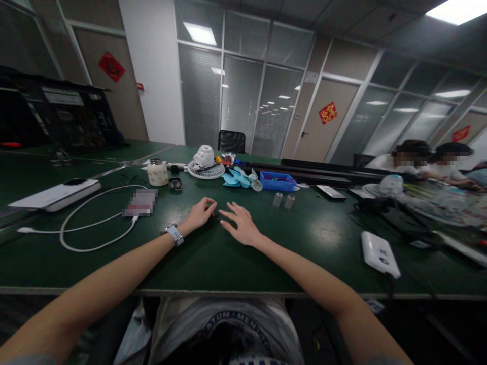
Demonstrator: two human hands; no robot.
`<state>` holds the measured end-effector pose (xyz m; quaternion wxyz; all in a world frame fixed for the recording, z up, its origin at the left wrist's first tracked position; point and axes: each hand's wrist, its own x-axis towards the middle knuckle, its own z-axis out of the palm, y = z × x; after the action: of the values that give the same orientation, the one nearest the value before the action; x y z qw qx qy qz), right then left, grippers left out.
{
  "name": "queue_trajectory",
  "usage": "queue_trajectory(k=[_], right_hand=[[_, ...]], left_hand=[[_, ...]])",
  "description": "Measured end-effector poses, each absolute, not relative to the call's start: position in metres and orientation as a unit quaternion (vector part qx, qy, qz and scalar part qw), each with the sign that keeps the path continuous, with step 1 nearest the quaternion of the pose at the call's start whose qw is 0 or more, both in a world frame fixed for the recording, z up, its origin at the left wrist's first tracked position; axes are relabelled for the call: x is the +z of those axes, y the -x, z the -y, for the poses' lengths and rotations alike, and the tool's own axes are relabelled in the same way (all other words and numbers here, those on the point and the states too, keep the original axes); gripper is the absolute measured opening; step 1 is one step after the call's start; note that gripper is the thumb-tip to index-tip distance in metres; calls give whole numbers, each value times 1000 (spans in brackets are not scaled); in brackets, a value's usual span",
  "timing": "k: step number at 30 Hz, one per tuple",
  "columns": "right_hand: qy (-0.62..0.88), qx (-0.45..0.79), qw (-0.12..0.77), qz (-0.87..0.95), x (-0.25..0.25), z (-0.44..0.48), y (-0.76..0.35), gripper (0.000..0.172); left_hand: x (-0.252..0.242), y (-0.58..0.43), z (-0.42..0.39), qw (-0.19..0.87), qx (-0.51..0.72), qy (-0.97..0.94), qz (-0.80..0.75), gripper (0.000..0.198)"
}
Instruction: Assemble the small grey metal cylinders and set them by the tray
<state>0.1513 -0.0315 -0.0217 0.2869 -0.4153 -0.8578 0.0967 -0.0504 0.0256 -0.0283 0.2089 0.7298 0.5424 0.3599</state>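
Note:
Low over the green table (190, 274), my left hand (198, 214) has its fingers curled, thumb and fingertips close together in a pinch. Whatever sits between those tips, if anything, is too small to make out. A watch (175, 234) is on the left wrist. My right hand (242, 225) faces it a short way to the right, fingers spread, holding nothing visible. A small dark blurred spot shows between the two hands. Beyond them lie light blue fan blades (238, 177) and a white fan housing (205, 162). Two small metal cylinders (289, 202) stand to the right.
A blue basket (277, 181) sits behind the cylinders. On the left are a jar (157, 172), a white cable (81, 250) and a white flat box (57, 195). A white device (380, 253) with a cord lies at right. Other people (411, 157) sit far right.

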Motion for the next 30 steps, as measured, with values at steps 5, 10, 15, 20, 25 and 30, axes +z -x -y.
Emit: queue_trajectory(k=[5, 10, 15, 20, 25, 30], right_hand=[[380, 150, 161, 898, -24, 34, -141, 58], [386, 152, 143, 898, -25, 33, -139, 64], [396, 116, 205, 887, -21, 22, -157, 62], [525, -33, 345, 777, -7, -20, -230, 55], [610, -83, 366, 698, -17, -57, -303, 53], [616, -99, 356, 696, -32, -69, -323, 51]], left_hand=[[-30, 51, -26, 224, 375, -716, -545, 44], [-30, 51, -26, 206, 373, -720, -547, 44], [-29, 52, -26, 210, 363, -723, -549, 44], [-28, 52, -26, 218, 349, -725, -552, 45], [-27, 50, -24, 217, 346, -729, -549, 44], [-26, 49, -22, 217, 345, -730, -548, 45]])
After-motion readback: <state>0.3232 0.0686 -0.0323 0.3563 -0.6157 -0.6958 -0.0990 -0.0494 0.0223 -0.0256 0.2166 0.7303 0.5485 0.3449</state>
